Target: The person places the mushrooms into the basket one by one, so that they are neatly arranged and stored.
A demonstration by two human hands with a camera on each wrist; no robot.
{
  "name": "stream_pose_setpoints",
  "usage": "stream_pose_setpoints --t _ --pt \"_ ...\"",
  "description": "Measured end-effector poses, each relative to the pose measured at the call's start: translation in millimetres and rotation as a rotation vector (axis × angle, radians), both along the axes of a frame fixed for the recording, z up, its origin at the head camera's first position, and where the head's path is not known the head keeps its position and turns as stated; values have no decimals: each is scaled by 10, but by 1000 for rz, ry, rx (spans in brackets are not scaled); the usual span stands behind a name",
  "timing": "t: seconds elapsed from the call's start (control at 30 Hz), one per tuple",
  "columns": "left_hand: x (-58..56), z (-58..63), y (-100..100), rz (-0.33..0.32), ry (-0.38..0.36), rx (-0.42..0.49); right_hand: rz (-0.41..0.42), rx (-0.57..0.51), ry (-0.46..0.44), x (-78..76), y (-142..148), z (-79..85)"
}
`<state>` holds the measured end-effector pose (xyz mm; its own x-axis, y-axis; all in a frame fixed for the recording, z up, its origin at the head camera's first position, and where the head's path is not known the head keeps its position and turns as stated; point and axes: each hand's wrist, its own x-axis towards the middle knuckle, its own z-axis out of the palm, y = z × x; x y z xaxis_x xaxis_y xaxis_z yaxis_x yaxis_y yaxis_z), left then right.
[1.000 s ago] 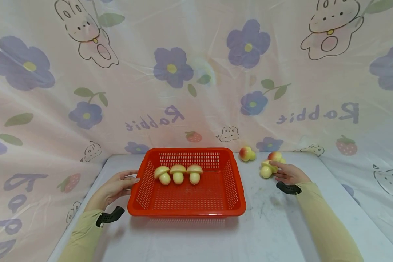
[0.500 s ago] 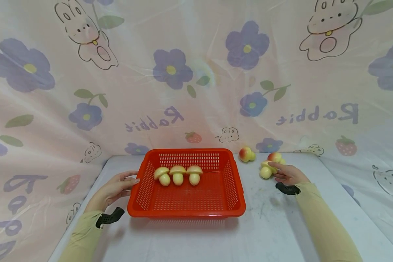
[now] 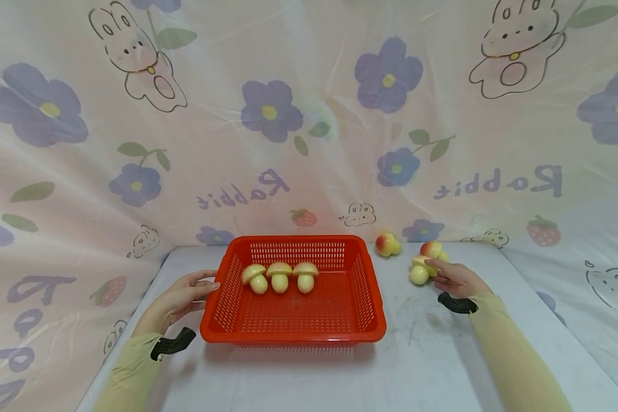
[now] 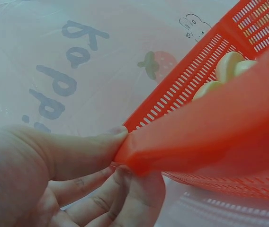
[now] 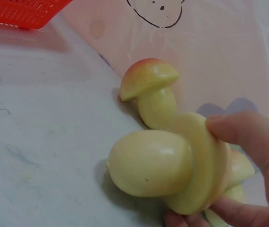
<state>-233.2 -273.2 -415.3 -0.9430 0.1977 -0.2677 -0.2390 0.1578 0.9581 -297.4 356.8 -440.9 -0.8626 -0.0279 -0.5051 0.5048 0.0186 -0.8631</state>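
Observation:
My left hand (image 3: 182, 297) pinches the left rim of a red plastic basket (image 3: 293, 337). In the left wrist view its thumb lies above the rim and its fingers below. Inside the basket, three yellow mushrooms (image 3: 280, 278) lie in a row toward the back left. On the right, my right hand (image 3: 458, 280) grips another mushroom (image 5: 148, 163) by the cap, its pale stem pointing left. Behind it lies a red-capped mushroom (image 5: 158, 101). One more mushroom (image 5: 238, 170) is partly hidden behind the held one and the fingers.
The basket stands on a white table (image 3: 412, 355) with dark scuff marks. A printed curtain (image 3: 335, 143) hangs right behind the table's back edge. Black wrist mounts (image 3: 172, 343) sit at both sleeve cuffs.
My right hand and the gripped mushroom have shifted slightly right and toward me. My left hand stays on the basket rim. The whole head view has tilted a little.

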Motion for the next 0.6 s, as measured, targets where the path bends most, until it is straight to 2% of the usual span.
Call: stream_pose_setpoints --t 0.2,0.47,0.6 --pt "2 -7 5 5 2 -4 23 -33 27 43 65 -32" --pt "7 1 12 2 5 -10 111 -113 104 144 170 -5" --pt "9 -2 11 1 7 -9 128 -110 127 168 200 12"
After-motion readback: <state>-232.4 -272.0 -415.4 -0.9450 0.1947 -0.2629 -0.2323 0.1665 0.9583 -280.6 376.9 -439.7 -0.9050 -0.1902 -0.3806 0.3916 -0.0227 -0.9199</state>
